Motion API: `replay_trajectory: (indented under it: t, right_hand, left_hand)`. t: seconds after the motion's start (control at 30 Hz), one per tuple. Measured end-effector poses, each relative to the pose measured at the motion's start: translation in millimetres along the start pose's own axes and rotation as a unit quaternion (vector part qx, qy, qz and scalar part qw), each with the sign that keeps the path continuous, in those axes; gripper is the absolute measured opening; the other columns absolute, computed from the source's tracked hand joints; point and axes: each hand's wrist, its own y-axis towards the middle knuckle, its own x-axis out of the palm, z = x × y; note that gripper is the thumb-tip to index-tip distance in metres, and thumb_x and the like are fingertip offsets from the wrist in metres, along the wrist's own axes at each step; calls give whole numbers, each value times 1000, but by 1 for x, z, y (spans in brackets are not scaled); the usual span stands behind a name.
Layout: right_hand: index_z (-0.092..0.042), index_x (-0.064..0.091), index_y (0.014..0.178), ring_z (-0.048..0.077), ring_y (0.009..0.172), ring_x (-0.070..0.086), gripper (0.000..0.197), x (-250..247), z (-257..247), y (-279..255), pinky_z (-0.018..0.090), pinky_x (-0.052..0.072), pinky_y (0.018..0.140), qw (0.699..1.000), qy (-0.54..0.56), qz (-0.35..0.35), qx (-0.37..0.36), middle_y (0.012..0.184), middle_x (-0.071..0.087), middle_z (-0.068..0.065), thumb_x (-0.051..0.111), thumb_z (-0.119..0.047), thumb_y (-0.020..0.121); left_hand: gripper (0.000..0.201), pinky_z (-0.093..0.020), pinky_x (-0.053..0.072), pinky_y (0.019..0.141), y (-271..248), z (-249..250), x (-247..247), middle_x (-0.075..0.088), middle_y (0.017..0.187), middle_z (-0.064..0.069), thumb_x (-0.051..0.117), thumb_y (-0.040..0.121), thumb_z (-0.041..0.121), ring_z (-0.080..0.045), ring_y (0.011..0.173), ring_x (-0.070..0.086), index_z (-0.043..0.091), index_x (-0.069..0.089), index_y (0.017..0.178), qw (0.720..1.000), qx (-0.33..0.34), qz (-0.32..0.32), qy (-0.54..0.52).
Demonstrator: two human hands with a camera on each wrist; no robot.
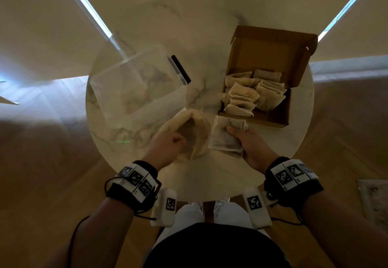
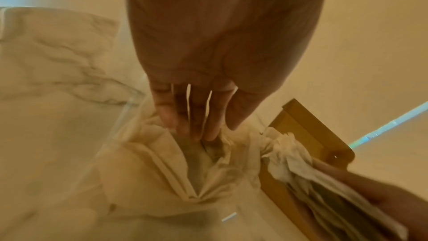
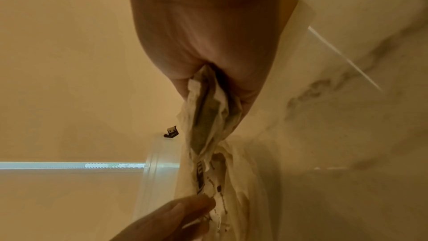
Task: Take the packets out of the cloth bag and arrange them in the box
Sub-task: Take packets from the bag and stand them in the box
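A: What's each hand doing?

B: The right hand (image 1: 249, 144) grips a small bunch of packets (image 1: 225, 137), thumb across the top and fingers curled underneath. In the right wrist view the packets (image 3: 208, 114) are squeezed between thumb and palm, crumpled pale paper with dark filling showing through. The left hand (image 1: 168, 145) sits at the mouth of the cloth bag (image 1: 195, 129). From the head it looks loosely curled; the left wrist view shows its fingers (image 2: 203, 116) fairly straight, side by side, tips dipping into the bag's opening (image 2: 197, 162). I can't tell whether they pinch anything.

A: And the bag?

B: It lies on the marble table (image 1: 201, 26) directly under the left hand, mouth open, just left of the right hand's packets. At least one packet shows inside near the fingertips.

A: The box?

B: The cardboard box (image 1: 270, 53) stands just beyond the right hand, lid flap upright at the back. Packets in the box (image 1: 243, 95) are heaped over its left and rear part; the near right corner shows bare cardboard.

A: Other containers?

B: A clear plastic tub (image 1: 134, 85) beyond the left hand, a dark latch on its right edge. I see nothing in it.

A: Any readable writing?

B: Dark printing on the bag (image 3: 201, 177) in the right wrist view, too blurred to read. Square black-and-white markers on both wristbands (image 1: 136, 178).
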Motion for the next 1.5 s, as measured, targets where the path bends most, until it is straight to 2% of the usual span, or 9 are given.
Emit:
replay_trajectory:
  t: [0.1, 0.2, 0.33, 0.53, 0.83, 1.03, 1.17, 1.3, 1.5]
  right_hand:
    - [-12, 67, 110, 20, 94, 70, 19, 8, -1, 2, 30, 57, 70, 1000, -29, -5, -10, 103, 74, 6, 51, -13, 100]
    - [-10, 65, 116, 22, 99, 69, 21, 11, -2, 5, 32, 57, 75, 999, -38, 6, -22, 109, 72, 8, 52, -14, 99]
    - [-19, 63, 115, 20, 107, 64, 20, 3, -15, 9, 36, 52, 91, 988, -83, 76, -102, 112, 69, 1, 56, -14, 97]
    - [-15, 58, 125, 23, 112, 57, 28, -40, -62, 25, 39, 47, 95, 886, -366, 150, -242, 118, 62, 4, 57, -22, 97]
    - [-29, 48, 138, 32, 123, 39, 45, -83, -70, 51, 44, 28, 102, 725, -620, 179, -241, 135, 53, 10, 55, -42, 95]
    - [-20, 56, 133, 28, 131, 46, 44, -93, -57, 63, 39, 39, 106, 795, -543, 98, -254, 138, 55, 9, 61, -39, 93]
    - [-8, 65, 121, 31, 116, 60, 37, -100, -57, 58, 31, 44, 95, 754, -546, 116, -346, 124, 65, 15, 72, -18, 87]
    - [-8, 67, 120, 24, 115, 59, 38, -102, -65, 58, 31, 47, 96, 723, -550, 128, -398, 124, 64, 13, 75, -19, 84]
    - [-5, 67, 116, 30, 111, 61, 35, -107, -44, 63, 32, 47, 92, 737, -543, 120, -384, 119, 65, 14, 75, -13, 83]
  left_hand:
    - [27, -28, 43, 81, 1, 12, 8, 62, 106, 1, 47, 97, 24, -17, 98, 55, 14, 69, 111, 996, 42, -9, 79]
    - [25, -40, 49, 84, 4, 15, 19, 64, 103, -3, 49, 93, 27, -24, 97, 58, 13, 70, 100, 984, 76, -15, 160]
    - [25, -38, 48, 81, 7, 12, 21, 64, 100, 1, 48, 92, 29, -19, 90, 58, 18, 70, 95, 981, 93, 21, 168]
    - [18, -26, 42, 64, 8, 16, 5, 65, 81, 6, 53, 91, 26, -16, 78, 60, 20, 70, 86, 976, 159, 85, 122]
    - [13, -23, 36, 66, 8, 16, -10, 62, 86, 4, 57, 92, 24, -14, 80, 55, 17, 68, 86, 979, 157, 108, 74]
    - [9, -22, 44, 65, 11, -1, -20, 63, 82, 7, 61, 89, 23, -12, 77, 57, 20, 68, 84, 981, 138, 126, 45]
    - [10, -24, 46, 66, 9, -4, -21, 63, 80, 9, 60, 88, 24, -9, 75, 58, 24, 67, 81, 982, 138, 120, 41]
    - [10, -23, 45, 67, 9, -6, -20, 63, 80, 10, 60, 88, 26, -8, 75, 58, 27, 66, 80, 984, 130, 118, 43]
    - [9, -9, 35, 63, 8, -9, -11, 62, 81, 11, 62, 89, 26, -3, 76, 55, 23, 68, 83, 985, 122, 112, 47]
